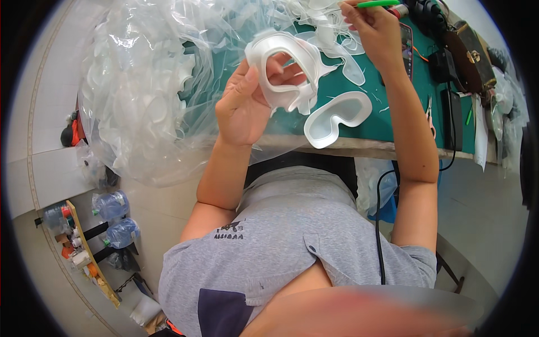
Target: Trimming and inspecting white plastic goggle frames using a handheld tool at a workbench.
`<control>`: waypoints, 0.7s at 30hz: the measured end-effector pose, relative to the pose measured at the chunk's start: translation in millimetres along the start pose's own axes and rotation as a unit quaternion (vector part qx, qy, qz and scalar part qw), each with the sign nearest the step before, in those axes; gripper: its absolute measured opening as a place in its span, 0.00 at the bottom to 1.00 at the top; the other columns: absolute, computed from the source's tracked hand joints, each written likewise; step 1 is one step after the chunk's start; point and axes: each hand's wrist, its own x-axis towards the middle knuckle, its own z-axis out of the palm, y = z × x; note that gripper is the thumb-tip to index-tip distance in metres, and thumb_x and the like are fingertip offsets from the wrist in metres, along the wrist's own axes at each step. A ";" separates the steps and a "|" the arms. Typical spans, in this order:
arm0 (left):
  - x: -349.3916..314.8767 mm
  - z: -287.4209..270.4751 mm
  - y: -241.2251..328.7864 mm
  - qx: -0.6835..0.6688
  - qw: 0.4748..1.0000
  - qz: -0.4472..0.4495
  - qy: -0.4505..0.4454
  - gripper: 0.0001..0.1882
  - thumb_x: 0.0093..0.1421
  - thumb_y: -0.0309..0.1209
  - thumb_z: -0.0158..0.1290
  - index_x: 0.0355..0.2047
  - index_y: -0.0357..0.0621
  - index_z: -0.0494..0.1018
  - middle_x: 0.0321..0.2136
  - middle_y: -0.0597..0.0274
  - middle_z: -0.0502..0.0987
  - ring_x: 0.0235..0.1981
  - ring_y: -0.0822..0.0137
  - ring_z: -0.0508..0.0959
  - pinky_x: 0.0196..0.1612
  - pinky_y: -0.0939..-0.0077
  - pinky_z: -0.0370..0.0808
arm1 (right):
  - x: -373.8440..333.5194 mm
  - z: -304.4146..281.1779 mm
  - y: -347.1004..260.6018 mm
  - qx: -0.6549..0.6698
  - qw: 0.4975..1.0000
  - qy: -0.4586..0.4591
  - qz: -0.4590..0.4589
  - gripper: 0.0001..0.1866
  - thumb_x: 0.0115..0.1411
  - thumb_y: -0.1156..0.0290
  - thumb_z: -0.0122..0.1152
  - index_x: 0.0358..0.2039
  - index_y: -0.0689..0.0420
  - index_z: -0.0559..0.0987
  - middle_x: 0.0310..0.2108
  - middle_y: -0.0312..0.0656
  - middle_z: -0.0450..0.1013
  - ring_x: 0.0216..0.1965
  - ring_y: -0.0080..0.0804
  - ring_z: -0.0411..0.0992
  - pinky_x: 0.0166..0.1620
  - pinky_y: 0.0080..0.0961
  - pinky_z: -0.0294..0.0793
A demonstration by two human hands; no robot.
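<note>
My left hand [245, 109] grips a white, soft-looking diving mask skirt [259, 51] by its left side, with the thumb in front and the fingers showing through the opening. The skirt is held above the green table. At the upper right, my right hand [377, 33] is closed around a thin tool with a green handle [379, 3]; its working end is too small to make out. A goggle-shaped white piece [359, 108] lies near the table's front edge, between my forearms. Translucent trimmed scraps [352, 70] are heaped beyond it.
A large clear plastic bag [135, 112] filled with white pieces covers the left of the table. A phone [405, 48], scissors [429, 115], a brown case [469, 56] and a black cable [379, 236] are on the right. Water bottles [120, 233] stand at lower left.
</note>
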 end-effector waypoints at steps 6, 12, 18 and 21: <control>5.1 10.6 -5.4 0.108 0.990 0.000 0.090 0.19 0.63 0.36 0.51 0.48 0.34 0.67 0.40 0.52 0.77 0.40 0.60 0.79 0.44 0.67 0.77 | -46.6 3.3 -37.8 0.226 0.955 -0.006 -0.192 0.07 0.61 0.77 0.55 0.38 0.66 0.76 0.34 0.44 0.77 0.36 0.24 0.74 0.38 0.18 0.73; 4.4 20.7 -11.9 0.181 0.975 0.029 0.124 0.20 0.57 0.32 0.59 0.46 0.32 0.69 0.36 0.55 0.78 0.35 0.67 0.80 0.40 0.78 0.78 | -62.0 4.8 -47.9 0.104 0.940 0.012 -0.323 0.09 0.54 0.81 0.61 0.36 0.62 0.78 0.34 0.45 0.75 0.33 0.33 0.75 0.37 0.21 0.73; 2.3 23.7 -14.6 0.262 0.953 0.068 0.132 0.20 0.55 0.30 0.61 0.45 0.31 0.71 0.35 0.57 0.78 0.33 0.70 0.79 0.38 0.82 0.76 | -64.8 5.3 -37.7 0.024 0.928 0.052 -0.367 0.10 0.52 0.83 0.62 0.37 0.61 0.78 0.34 0.44 0.75 0.32 0.33 0.74 0.34 0.21 0.74; -0.3 22.0 -12.1 0.254 0.957 0.047 0.132 0.19 0.55 0.30 0.61 0.44 0.32 0.71 0.35 0.58 0.78 0.31 0.72 0.79 0.36 0.83 0.75 | -61.6 6.1 -37.6 0.017 0.939 0.051 -0.340 0.10 0.52 0.82 0.62 0.36 0.61 0.78 0.33 0.44 0.75 0.32 0.32 0.74 0.35 0.20 0.73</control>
